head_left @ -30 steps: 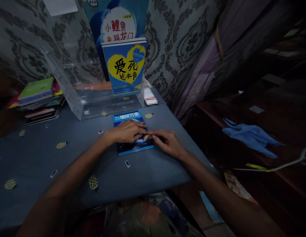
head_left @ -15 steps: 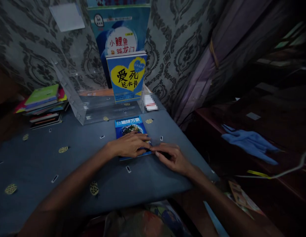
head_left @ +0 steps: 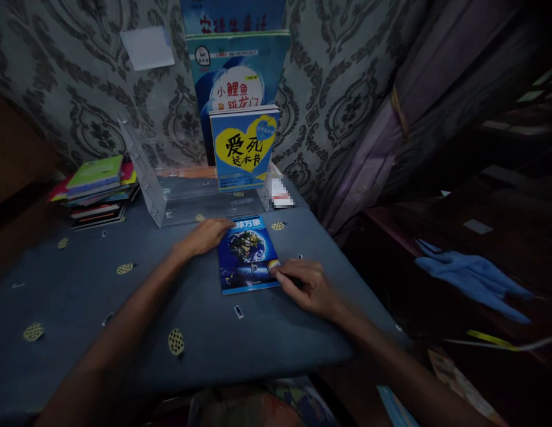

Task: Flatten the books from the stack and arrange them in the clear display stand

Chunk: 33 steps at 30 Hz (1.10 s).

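Note:
A blue book with a globe on its cover [head_left: 246, 246] lies flat on the cloth-covered table. My left hand [head_left: 207, 235] rests at the book's upper left corner, fingers stretched out and covering part of the title. At the lower right edge, my right hand [head_left: 309, 284] has thumb and forefinger pinched on the book. Behind it, a blue book with a yellow heart [head_left: 244, 148] stands in a clear acrylic rack [head_left: 144, 178], in front of two taller blue books, the nearer one teal-topped [head_left: 240, 65].
To the left is a pile of books [head_left: 98, 184]. A pixelated white item [head_left: 282, 193] sits by the rack's right side. Patterned wallpaper and a tied curtain [head_left: 369, 142] border the table. A blue cloth [head_left: 471, 276] lies on a dark surface at right.
My left hand has slid from the book's lower middle up and left to its upper left corner, uncovering the globe. The right hand stays at the right edge. The view has shifted slightly.

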Tool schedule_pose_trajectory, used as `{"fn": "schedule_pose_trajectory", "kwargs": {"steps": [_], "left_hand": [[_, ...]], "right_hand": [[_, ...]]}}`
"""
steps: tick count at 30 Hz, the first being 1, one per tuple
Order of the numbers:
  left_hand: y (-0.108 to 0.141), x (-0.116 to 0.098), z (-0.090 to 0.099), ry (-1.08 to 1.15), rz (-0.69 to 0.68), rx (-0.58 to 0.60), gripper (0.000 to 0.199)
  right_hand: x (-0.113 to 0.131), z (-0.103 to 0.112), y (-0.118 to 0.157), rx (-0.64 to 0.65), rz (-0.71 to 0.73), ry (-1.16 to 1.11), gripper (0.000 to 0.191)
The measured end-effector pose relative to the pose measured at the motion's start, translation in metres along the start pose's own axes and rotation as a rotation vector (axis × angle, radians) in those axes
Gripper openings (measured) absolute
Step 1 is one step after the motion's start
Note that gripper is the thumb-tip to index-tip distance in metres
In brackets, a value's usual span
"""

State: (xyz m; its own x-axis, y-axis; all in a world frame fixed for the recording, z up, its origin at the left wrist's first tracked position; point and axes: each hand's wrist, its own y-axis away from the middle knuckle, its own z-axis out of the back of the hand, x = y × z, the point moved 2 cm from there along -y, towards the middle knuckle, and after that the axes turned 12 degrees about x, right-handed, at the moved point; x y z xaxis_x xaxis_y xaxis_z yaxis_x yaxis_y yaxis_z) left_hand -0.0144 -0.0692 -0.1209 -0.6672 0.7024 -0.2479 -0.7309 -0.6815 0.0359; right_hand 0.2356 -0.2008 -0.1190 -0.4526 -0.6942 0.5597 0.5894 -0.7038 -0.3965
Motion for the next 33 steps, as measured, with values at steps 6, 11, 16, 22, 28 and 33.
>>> {"fn": "schedule_pose_trajectory", "kwargs": {"steps": [6, 11, 16, 22, 28, 33], "left_hand": [[0.018, 0.029, -0.014, 0.155, -0.011, -0.152, 0.040], [0.026, 0.033, -0.029, 0.215, -0.072, -0.183, 0.042], [0.028, 0.034, -0.033, 0.194, -0.096, -0.189, 0.041], [0.034, 0.029, -0.039, 0.116, -0.098, -0.212, 0.042], [0.039, 0.027, -0.040, 0.076, -0.063, -0.192, 0.041], [0.034, 0.030, -0.041, 0.069, -0.027, -0.227, 0.041]], "right_hand": [[0.011, -0.034, -0.058, 0.302, 0.147, 0.098, 0.026], [0.002, -0.062, -0.077, 0.407, 0.139, 0.198, 0.040], [-0.009, -0.066, -0.072, 0.434, 0.161, 0.159, 0.051], [-0.013, -0.062, -0.066, 0.522, 0.217, 0.141, 0.071], [-0.014, -0.056, -0.062, 0.521, 0.214, 0.130, 0.063], [-0.018, -0.052, -0.066, 0.514, 0.224, 0.151, 0.058]]}}
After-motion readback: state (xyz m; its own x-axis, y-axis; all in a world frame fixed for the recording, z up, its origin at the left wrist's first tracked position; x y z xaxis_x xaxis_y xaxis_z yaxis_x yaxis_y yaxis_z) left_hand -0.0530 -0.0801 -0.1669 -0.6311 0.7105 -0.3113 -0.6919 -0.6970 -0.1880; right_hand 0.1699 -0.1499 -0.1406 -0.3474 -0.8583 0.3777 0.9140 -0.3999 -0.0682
